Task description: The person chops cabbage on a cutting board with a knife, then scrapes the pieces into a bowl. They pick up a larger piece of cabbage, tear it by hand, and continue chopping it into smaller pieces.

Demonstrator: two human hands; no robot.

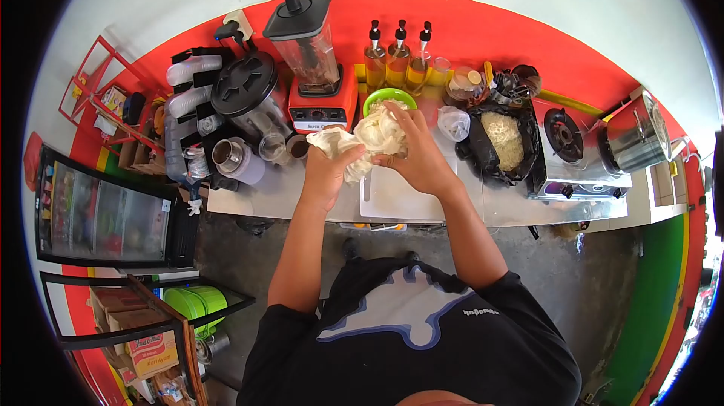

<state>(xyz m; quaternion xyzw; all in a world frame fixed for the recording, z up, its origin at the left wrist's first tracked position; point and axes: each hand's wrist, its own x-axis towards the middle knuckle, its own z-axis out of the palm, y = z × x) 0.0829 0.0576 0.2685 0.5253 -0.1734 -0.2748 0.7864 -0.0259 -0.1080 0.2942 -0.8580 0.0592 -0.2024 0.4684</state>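
Note:
My left hand [329,172] and my right hand [417,151] are raised above the front of the counter, both closed on a cream-coloured, folded soft bundle [375,134]. The frame does not show clearly whether it is cloth or food. One part of it spreads over my left fingers, and a thicker lump sits between the hands. Just behind the bundle stands a green bowl [390,94] with pale contents, partly hidden by it. Below the hands lies a white cutting board [400,195], flat on the counter.
A red blender [323,104] and a large black-lidded container [245,85] stand left of the bowl. Behind it are several pump bottles [398,55]. To the right, a black bag [483,150] holds pale shreds, beside a gas stove [577,172] with a metal pot [637,138].

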